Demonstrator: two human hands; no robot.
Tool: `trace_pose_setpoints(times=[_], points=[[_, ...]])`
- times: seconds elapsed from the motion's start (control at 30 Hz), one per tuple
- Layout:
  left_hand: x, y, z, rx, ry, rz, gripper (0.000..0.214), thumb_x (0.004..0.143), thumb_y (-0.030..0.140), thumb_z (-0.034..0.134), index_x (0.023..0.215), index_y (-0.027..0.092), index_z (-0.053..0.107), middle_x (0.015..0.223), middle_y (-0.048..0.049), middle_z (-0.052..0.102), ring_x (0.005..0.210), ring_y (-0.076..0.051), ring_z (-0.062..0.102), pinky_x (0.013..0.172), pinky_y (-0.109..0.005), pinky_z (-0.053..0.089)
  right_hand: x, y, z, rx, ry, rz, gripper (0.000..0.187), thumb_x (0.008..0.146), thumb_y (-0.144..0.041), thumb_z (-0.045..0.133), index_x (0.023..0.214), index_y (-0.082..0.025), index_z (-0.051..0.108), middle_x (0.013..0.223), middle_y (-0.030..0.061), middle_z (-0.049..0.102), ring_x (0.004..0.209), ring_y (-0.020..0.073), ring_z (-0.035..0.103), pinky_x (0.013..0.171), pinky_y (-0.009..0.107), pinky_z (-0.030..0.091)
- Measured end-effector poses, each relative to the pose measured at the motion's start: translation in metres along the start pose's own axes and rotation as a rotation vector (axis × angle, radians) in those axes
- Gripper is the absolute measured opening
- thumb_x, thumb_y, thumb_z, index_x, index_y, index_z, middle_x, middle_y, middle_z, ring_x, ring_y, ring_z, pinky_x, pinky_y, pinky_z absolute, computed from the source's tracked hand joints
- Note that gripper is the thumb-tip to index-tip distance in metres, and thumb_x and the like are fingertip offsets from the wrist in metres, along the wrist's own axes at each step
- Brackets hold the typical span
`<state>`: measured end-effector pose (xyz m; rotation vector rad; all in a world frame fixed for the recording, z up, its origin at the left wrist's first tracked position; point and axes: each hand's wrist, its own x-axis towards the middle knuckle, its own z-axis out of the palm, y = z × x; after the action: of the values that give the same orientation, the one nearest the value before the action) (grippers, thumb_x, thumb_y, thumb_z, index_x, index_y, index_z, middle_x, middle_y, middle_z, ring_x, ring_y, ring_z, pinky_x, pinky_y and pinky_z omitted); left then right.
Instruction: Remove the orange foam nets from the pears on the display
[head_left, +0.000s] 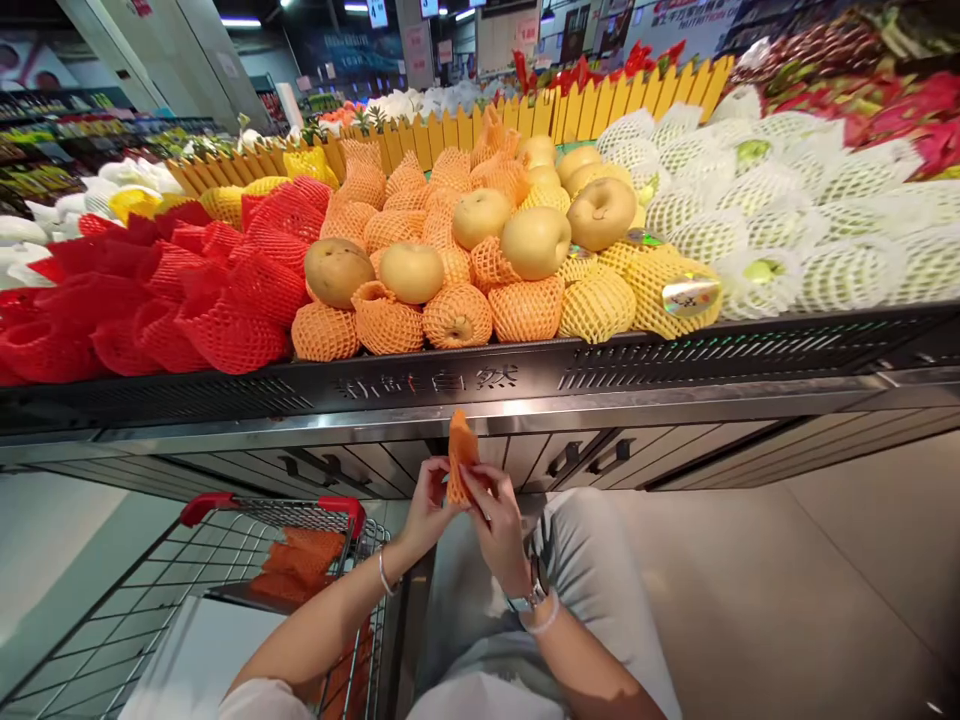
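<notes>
Head view takes in a long supermarket produce stand with a black slotted metal front and a low yellow wooden picket fence along its back. Heaped on it are round golden-brown pears, many sitting in orange foam nets, with a mass of red foam nets to the left and pale fruit in white foam nets to the right. Below the stand, a wire shopping cart with a red handle stands at the left, holding flat orange foam nets. Grey trousers fill the lower middle, beside a beige tile floor. The left hand and right hand are raised just past the cart's handle, fingers closed, pinching a single orange foam net sleeve upright between them, just below the stand's front. A thin silver bangle circles the left wrist; a wristwatch sits on the right.
</notes>
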<state>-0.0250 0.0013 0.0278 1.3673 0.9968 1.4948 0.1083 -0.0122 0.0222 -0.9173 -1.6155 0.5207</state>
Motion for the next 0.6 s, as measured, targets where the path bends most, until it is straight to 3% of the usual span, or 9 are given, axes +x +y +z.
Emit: trace_pose_setpoints(times=[0.17, 0.33, 0.47, 0.6], points=[[0.004, 0.007, -0.003, -0.014, -0.003, -0.018, 0.038, 0.063, 0.044, 0.081, 0.076, 0.016, 0.057, 0.083, -0.0035, 0.062, 0.074, -0.013, 0.058, 0.065, -0.021, 0.046, 0.002, -0.006, -0.007, 0.003, 0.040, -0.064, 0.053, 0.091, -0.008, 0.049, 0.137, -0.033, 0.047, 0.116, 0.0066, 0.056, 0.115, 0.0187, 0.051, 0.099, 0.035, 0.046], [0.008, 0.010, -0.001, -0.038, -0.044, -0.159, 0.033, 0.064, 0.041, 0.079, 0.066, 0.015, 0.059, 0.076, -0.0052, 0.064, 0.072, -0.016, 0.059, 0.065, -0.024, 0.046, 0.006, 0.002, -0.015, -0.033, 0.078, -0.011, 0.050, 0.087, -0.007, 0.049, 0.134, -0.027, 0.050, 0.117, 0.0088, 0.055, 0.111, 0.0211, 0.052, 0.095, 0.039, 0.047], [0.007, 0.012, 0.004, -0.221, -0.045, -0.264, 0.032, 0.061, 0.040, 0.079, 0.066, 0.015, 0.060, 0.077, -0.0027, 0.061, 0.069, -0.013, 0.054, 0.062, -0.023, 0.044, 0.006, 0.010, -0.020, 0.058, 0.079, 0.098, 0.041, 0.087, -0.008, 0.045, 0.121, -0.026, 0.059, 0.111, 0.0079, 0.055, 0.109, 0.0202, 0.053, 0.094, 0.036, 0.045], [0.009, 0.013, 0.006, -0.439, 0.062, -0.474, 0.025, 0.060, 0.032, 0.076, 0.070, 0.015, 0.061, 0.069, 0.0009, 0.058, 0.065, -0.011, 0.054, 0.063, -0.021, 0.044, 0.006, 0.020, -0.023, 0.304, 0.076, 0.330, 0.029, 0.087, -0.014, 0.043, 0.106, -0.022, 0.064, 0.102, 0.0053, 0.061, 0.096, 0.0168, 0.058, 0.083, 0.029, 0.047]])
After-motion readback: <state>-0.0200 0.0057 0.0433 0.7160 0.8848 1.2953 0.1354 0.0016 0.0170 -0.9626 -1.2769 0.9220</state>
